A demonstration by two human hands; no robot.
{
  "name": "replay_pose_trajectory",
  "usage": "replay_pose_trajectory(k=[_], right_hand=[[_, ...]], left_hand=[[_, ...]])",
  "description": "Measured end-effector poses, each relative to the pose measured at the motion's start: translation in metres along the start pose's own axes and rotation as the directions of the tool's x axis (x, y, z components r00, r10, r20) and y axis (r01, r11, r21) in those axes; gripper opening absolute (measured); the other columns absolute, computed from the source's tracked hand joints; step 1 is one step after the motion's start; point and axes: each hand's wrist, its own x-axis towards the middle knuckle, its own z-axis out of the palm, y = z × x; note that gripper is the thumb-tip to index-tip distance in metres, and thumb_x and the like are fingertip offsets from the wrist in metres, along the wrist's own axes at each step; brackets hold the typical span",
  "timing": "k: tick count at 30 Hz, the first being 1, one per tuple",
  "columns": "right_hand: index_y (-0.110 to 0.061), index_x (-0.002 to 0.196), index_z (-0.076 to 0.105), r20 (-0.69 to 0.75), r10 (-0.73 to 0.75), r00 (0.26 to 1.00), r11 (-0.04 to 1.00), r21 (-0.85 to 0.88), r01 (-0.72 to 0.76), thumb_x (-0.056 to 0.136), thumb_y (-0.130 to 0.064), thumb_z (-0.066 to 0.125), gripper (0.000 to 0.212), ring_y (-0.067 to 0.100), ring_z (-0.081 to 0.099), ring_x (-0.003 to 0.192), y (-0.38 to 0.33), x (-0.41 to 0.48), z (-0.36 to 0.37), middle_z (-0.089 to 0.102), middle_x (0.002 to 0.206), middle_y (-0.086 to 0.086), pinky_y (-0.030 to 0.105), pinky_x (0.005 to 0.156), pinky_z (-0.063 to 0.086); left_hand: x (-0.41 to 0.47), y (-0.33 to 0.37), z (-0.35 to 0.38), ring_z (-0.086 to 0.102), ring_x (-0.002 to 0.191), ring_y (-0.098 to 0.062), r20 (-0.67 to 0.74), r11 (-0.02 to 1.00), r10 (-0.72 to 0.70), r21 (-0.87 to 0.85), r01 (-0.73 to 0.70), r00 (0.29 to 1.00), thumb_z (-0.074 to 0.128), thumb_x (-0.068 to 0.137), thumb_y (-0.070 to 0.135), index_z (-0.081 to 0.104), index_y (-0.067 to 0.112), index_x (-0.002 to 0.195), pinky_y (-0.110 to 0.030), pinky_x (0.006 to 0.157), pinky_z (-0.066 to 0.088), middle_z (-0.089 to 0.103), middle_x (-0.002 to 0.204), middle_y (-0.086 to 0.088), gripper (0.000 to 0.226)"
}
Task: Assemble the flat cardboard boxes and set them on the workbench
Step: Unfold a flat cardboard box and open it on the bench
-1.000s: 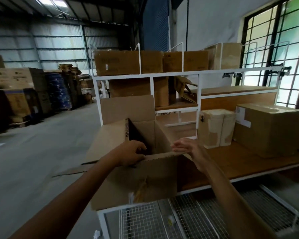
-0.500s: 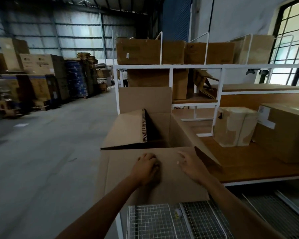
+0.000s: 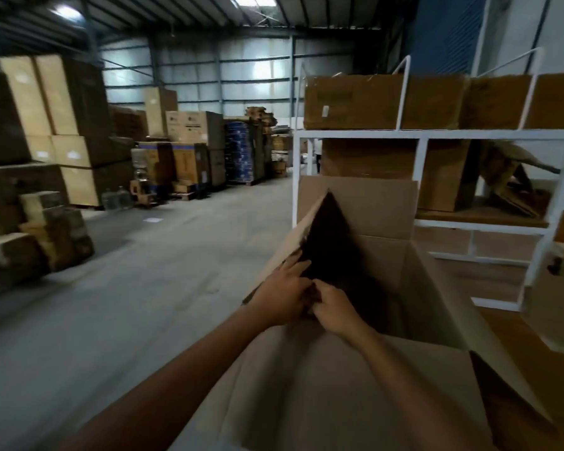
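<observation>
Warehouse floor stretches left, lined with stacked cartons whose printed marks are too blurred to read. Right stands a white shelf rack. Before me, an open cardboard box. My left hand and right hand, touching, both pinch its upright left flap.
</observation>
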Motion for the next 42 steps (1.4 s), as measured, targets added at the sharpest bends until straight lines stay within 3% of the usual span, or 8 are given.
replay_pose_trajectory(k=[5, 9, 14, 19, 25, 30, 35, 42], right_hand=[[-0.028, 0.126, 0.060, 0.193, -0.063, 0.979, 0.993, 0.114, 0.042, 0.084, -0.033, 0.064, 0.042, 0.023, 0.062, 0.116, -0.008, 0.037, 0.051, 0.069, 0.121, -0.001, 0.042, 0.098, 0.050], [-0.034, 0.122, 0.060, 0.285, -0.055, 0.957, 0.974, -0.194, 0.114, 0.084, -0.059, 0.055, 0.046, 0.019, 0.063, 0.105, -0.010, 0.040, 0.073, 0.067, 0.114, -0.009, 0.036, 0.086, 0.050], [-0.029, 0.107, 0.055, 0.112, -0.215, 0.970, 0.834, -0.496, 0.242, 0.096, -0.055, 0.040, 0.032, 0.017, 0.060, 0.080, -0.012, 0.023, 0.086, 0.065, 0.095, -0.004, 0.033, 0.070, 0.042], [-0.030, 0.109, 0.053, 0.053, -0.200, 0.978, 0.822, -0.535, 0.197, 0.097, -0.057, 0.039, 0.033, 0.020, 0.062, 0.090, -0.008, 0.023, 0.094, 0.065, 0.100, -0.005, 0.036, 0.079, 0.046], [-0.032, 0.107, 0.063, -0.114, -0.225, 0.968, 0.804, -0.583, 0.118, 0.087, -0.068, 0.046, 0.045, 0.017, 0.063, 0.089, 0.002, 0.021, 0.104, 0.069, 0.097, -0.008, 0.033, 0.072, 0.047], [-0.020, 0.123, 0.063, -0.440, -0.278, 0.854, 0.759, -0.645, -0.085, 0.092, -0.055, 0.050, 0.049, 0.025, 0.058, 0.112, 0.011, -0.010, 0.146, 0.065, 0.122, 0.002, 0.043, 0.101, 0.035], [-0.021, 0.140, 0.051, -0.491, -0.162, 0.856, 0.779, -0.596, -0.194, 0.096, -0.048, 0.047, 0.052, 0.027, 0.033, 0.143, 0.000, -0.031, 0.153, 0.043, 0.151, 0.008, 0.047, 0.119, 0.015], [-0.024, 0.155, 0.022, -0.438, -0.005, 0.899, 0.802, -0.538, -0.258, 0.093, -0.047, 0.047, 0.071, 0.031, -0.003, 0.151, -0.005, -0.070, 0.155, 0.004, 0.164, 0.016, 0.048, 0.122, 0.004]], left_hand=[[-0.010, -0.053, -0.017, 0.033, 0.138, -0.036, -0.050, 0.920, -0.331, 0.203, 0.334, 0.942, 0.053, 0.088, 0.035, 0.068, 0.017, 0.103, -0.050, 0.116, 0.021, 0.058, 0.126, -0.011, 0.028], [-0.032, -0.090, -0.001, 0.028, 0.143, -0.031, 0.041, 0.770, -0.637, 0.089, 0.632, 0.770, 0.048, 0.095, 0.028, 0.059, 0.019, 0.122, -0.053, 0.113, 0.025, 0.051, 0.139, -0.008, 0.030], [-0.057, -0.103, 0.044, 0.057, 0.112, -0.030, 0.507, 0.256, -0.725, -0.428, 0.867, 0.465, 0.045, 0.097, 0.052, 0.057, 0.013, 0.127, -0.039, 0.094, 0.048, 0.058, 0.129, -0.011, 0.050], [-0.069, -0.095, 0.075, 0.064, 0.097, -0.029, 0.687, -0.152, -0.545, -0.646, 0.748, 0.482, 0.033, 0.094, 0.067, 0.060, 0.017, 0.118, -0.037, 0.075, 0.054, 0.065, 0.110, -0.013, 0.062], [-0.059, -0.114, 0.084, 0.059, 0.108, -0.034, 0.409, 0.433, -0.592, -0.565, 0.702, 0.694, 0.038, 0.095, 0.061, 0.055, 0.014, 0.126, -0.044, 0.092, 0.047, 0.063, 0.122, -0.017, 0.058], [-0.063, -0.103, 0.092, 0.057, 0.111, -0.036, 0.231, 0.489, -0.598, -0.653, 0.578, 0.767, 0.033, 0.101, 0.039, 0.051, 0.012, 0.131, -0.040, 0.085, 0.045, 0.061, 0.124, -0.020, 0.045], [-0.099, -0.075, 0.097, 0.045, 0.133, -0.028, -0.040, 0.664, -0.526, -0.644, 0.381, 0.850, 0.030, 0.099, 0.048, 0.037, 0.012, 0.147, -0.042, 0.106, 0.040, 0.046, 0.147, -0.013, 0.060], [-0.140, -0.028, 0.097, 0.004, 0.149, -0.040, -0.071, 0.878, -0.363, -0.359, 0.316, 0.929, 0.042, 0.099, 0.046, 0.015, 0.011, 0.154, -0.059, 0.117, 0.015, 0.004, 0.161, -0.024, 0.070]])
